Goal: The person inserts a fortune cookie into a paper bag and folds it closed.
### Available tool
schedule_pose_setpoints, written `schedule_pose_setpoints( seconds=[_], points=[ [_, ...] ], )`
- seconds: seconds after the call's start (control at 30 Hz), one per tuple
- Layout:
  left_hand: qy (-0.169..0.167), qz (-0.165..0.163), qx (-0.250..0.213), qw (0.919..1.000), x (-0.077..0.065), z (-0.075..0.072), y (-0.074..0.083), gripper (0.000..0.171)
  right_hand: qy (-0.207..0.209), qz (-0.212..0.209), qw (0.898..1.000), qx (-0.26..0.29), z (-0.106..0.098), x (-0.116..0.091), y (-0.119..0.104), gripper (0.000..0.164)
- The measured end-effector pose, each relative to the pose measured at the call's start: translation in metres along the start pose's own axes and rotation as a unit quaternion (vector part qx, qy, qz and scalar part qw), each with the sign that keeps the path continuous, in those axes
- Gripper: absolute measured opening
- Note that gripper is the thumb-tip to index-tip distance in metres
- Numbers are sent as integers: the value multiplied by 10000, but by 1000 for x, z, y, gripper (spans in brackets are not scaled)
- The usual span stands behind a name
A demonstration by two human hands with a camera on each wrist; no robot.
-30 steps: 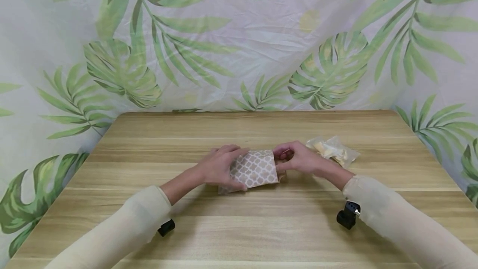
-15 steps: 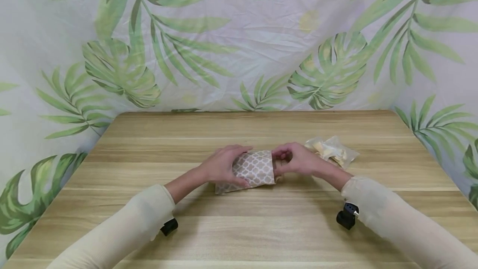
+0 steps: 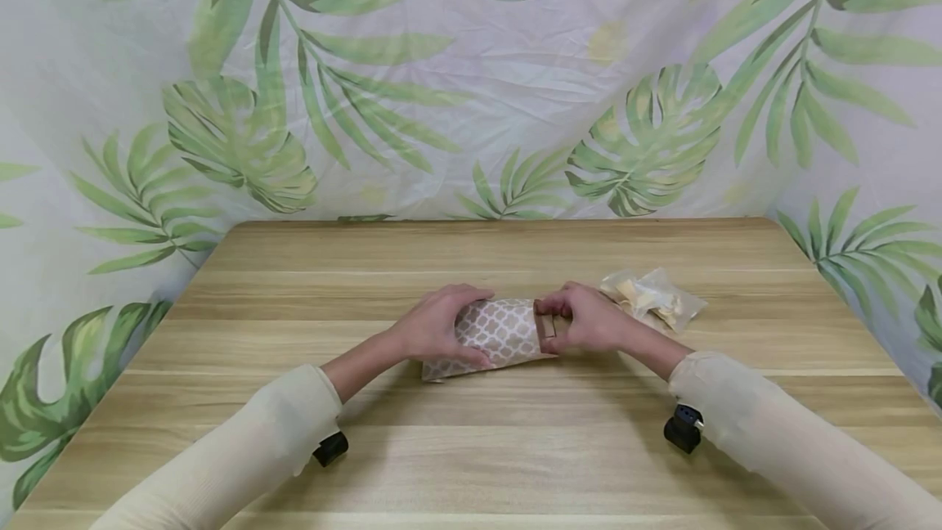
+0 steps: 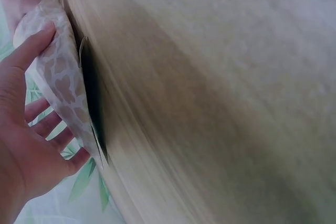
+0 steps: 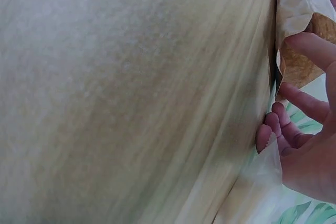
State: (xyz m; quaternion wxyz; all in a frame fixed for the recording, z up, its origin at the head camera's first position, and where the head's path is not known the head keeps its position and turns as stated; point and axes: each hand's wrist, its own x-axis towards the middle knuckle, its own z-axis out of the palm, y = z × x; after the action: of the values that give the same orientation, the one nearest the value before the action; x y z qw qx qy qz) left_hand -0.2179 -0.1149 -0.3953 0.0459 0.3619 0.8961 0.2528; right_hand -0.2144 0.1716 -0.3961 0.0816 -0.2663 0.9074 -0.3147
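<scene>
A tan paper bag [image 3: 502, 329] with a white lattice pattern lies on its side mid-table, its mouth facing right. My left hand [image 3: 441, 322] grips the bag's body, thumb on the near side and fingers on the far side. In the left wrist view, that thumb lies along the patterned paper [image 4: 62, 80]. At the mouth, my right hand [image 3: 591, 319] holds the rim with thumb and fingers set apart. The brown inside [image 5: 302, 66] shows in the right wrist view, with one digit reaching into the opening. The bag's contents are hidden.
A clear plastic bag [image 3: 671, 299] with pale yellowish pieces lies just behind the right hand. Wood-grain table [image 3: 486, 448] surrounds the bags, and a leaf-print cloth [image 3: 412, 105] hangs behind it. A small black camera [image 3: 683, 429] hangs under the right wrist.
The paper bag has shifted slightly left with the left hand. Its mouth now gapes wider, showing the brown inside between the right thumb and fingers. The plastic bag stays put.
</scene>
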Motion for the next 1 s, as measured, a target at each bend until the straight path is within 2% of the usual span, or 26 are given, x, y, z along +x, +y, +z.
schedule_pose_setpoints(
  seconds=[0.37, 0.73, 1.0],
  points=[
    [-133, -68, -1, 9999, 0, 0, 2, 86, 62, -57, 9994, -328, 0, -1, -1, 54],
    [-104, -110, 119, 9998, 1, 0, 2, 80, -54, 168, 9997, -151, -6, -4, -2, 65],
    [-100, -81, 127, 9998, 2, 0, 1, 82, 119, -170, 9996, -188, -15, -10, -2, 60]
  ],
)
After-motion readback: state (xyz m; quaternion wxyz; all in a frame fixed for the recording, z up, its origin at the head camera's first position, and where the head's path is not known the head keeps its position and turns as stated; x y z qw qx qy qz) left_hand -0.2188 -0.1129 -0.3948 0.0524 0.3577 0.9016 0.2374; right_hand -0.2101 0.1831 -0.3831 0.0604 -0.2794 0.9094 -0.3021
